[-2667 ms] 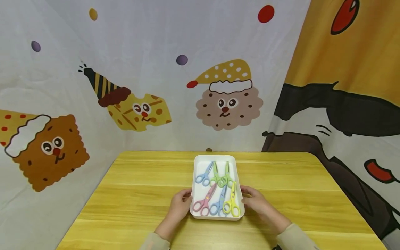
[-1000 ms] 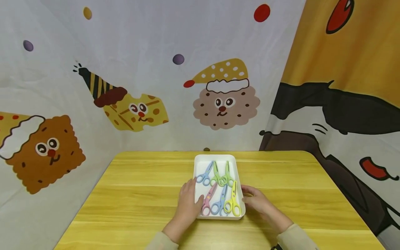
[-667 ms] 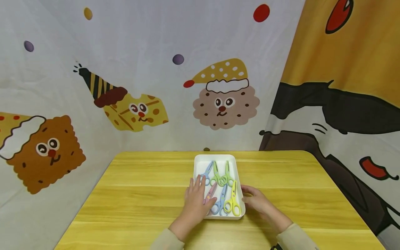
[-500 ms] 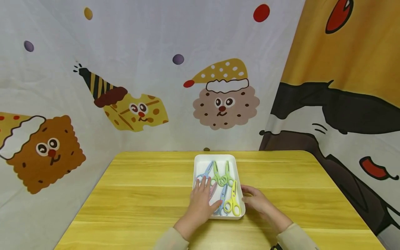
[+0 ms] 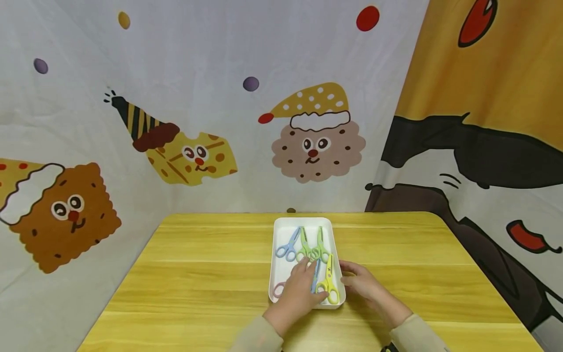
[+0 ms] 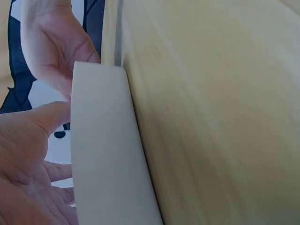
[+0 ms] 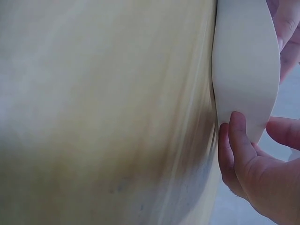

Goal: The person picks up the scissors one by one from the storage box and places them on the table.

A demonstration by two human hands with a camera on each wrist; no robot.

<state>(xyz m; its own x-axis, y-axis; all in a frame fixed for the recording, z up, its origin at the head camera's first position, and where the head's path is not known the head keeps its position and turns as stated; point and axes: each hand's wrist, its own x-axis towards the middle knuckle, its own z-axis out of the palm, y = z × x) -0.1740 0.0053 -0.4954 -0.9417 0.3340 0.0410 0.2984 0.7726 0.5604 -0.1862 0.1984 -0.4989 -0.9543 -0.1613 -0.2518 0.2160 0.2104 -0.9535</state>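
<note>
Two-handed, holds left hand [image 5: 297, 292] loosely spread over pink scissors [image 5: 274, 290] at seven o'clock in white plastic tray [image 5: 280, 270]; grips tray edge at three with right hand [image 5: 361, 284]. Inside, also yellow scissors [image 5: 329, 275] at four, green scissors [image 5: 320, 239] at twelve; beneath, wood-grain table [image 5: 198, 274].

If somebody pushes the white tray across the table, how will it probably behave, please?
The white tray would probably slide rather than tip, because it is low, broad and appears flat on the table. It seems stiff, as its walls look undented where the right hand touches them. The scissors inside look loose, so a sudden push might shift them.
</note>
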